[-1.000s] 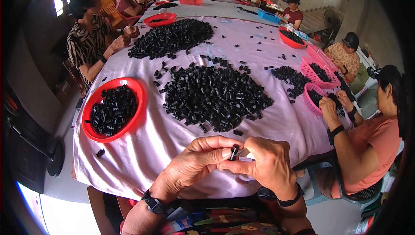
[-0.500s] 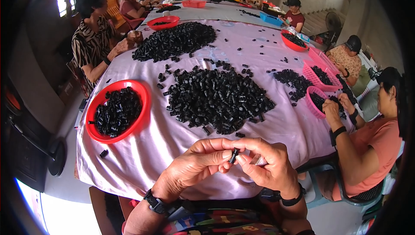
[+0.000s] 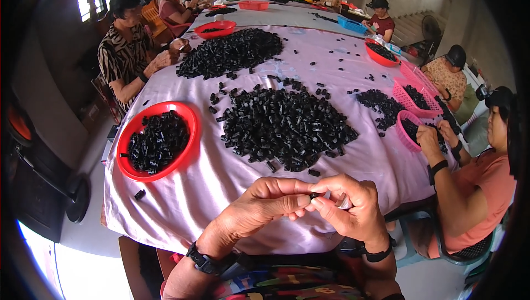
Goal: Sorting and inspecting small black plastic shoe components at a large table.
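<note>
Long table under pale lilac satin cloth (image 3: 221, 189); big central heap of small black plastic cylinders (image 3: 284, 126); round red plastic basin (image 3: 190, 129) part-filled with the same parts at far left; co-worker in orange shirt (image 3: 480, 189) at right over a pink basket (image 3: 402, 134). Step looks like fitting or checking one piece: left hand (image 3: 259, 211) and right hand (image 3: 353, 211) closed fingertip-to-fingertip, pinching one small black cylinder piece (image 3: 313, 195) between them, just above the near table edge; right hand also seems to hold something pale, unclear what. Next move likely needs a fine twist or press with steady pinch.

Workshop: shared table (image 3: 232, 184), sorting workers
</note>
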Demonstrator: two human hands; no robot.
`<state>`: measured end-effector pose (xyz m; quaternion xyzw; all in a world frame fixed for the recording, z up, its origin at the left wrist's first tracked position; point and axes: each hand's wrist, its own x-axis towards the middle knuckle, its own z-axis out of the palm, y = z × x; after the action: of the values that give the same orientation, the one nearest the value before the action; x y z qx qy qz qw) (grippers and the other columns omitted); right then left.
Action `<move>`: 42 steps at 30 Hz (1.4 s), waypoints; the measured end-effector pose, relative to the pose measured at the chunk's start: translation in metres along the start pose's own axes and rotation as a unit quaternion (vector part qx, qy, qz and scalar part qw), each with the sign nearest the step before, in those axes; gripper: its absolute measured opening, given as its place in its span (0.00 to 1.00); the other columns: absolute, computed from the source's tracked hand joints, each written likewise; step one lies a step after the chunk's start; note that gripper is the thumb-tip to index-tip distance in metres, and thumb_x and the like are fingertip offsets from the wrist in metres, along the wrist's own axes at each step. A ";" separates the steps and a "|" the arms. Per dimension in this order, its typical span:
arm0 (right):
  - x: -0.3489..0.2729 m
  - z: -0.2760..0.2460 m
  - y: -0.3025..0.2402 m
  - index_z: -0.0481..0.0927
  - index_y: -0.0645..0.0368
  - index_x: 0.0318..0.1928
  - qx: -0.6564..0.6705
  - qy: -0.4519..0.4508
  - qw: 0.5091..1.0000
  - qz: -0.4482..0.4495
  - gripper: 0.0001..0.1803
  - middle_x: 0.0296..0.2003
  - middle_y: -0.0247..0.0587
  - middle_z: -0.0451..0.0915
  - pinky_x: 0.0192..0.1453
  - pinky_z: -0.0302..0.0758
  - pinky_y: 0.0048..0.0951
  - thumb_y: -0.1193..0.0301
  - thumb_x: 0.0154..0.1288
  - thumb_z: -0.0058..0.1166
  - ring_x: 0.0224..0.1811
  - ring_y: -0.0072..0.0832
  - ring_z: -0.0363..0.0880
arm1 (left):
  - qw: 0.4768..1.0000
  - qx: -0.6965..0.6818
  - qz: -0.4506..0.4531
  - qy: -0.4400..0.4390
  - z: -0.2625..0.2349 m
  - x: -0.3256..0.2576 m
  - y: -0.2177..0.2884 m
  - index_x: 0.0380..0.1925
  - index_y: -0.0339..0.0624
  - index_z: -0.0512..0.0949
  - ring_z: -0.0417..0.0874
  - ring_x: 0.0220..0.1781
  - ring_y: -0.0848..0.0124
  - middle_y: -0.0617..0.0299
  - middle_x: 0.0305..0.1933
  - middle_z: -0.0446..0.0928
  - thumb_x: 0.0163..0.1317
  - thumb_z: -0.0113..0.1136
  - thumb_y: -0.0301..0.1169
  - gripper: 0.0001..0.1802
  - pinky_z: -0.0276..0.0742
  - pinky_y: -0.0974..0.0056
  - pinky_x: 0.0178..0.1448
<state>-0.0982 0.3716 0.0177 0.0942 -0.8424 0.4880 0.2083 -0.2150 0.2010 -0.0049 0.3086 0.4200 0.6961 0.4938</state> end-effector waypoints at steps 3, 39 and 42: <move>0.000 -0.002 -0.003 0.79 0.63 0.44 0.019 0.002 1.000 0.017 0.11 0.30 0.38 0.83 0.30 0.77 0.19 0.77 0.60 0.59 0.29 0.18 0.83 | 0.999 -0.037 0.018 -0.017 -0.005 -0.001 -0.006 0.54 0.30 0.73 0.81 0.41 0.76 0.53 0.48 0.80 0.64 0.55 0.23 0.18 0.76 0.72 0.48; -0.001 -0.005 -0.015 0.78 0.65 0.42 -0.040 0.038 0.998 -0.039 0.13 0.29 0.38 0.83 0.26 0.75 0.18 0.77 0.56 0.63 0.26 0.19 0.83 | 0.982 -0.188 -0.007 -0.034 -0.003 0.001 -0.011 0.51 0.33 0.76 0.81 0.39 0.72 0.54 0.46 0.80 0.63 0.56 0.22 0.16 0.77 0.68 0.44; 0.001 -0.003 -0.015 0.76 0.62 0.37 -0.115 0.040 0.991 -0.056 0.15 0.27 0.37 0.82 0.22 0.74 0.21 0.71 0.53 0.68 0.23 0.22 0.82 | 0.989 -0.145 -0.013 -0.029 -0.006 0.002 -0.014 0.51 0.37 0.77 0.78 0.36 0.78 0.61 0.42 0.80 0.63 0.58 0.26 0.16 0.73 0.74 0.41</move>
<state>-0.0930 0.3664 0.0316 0.0972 -0.8772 0.3788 0.2786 -0.2145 0.2037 -0.0198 0.2484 0.3041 0.7339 0.5542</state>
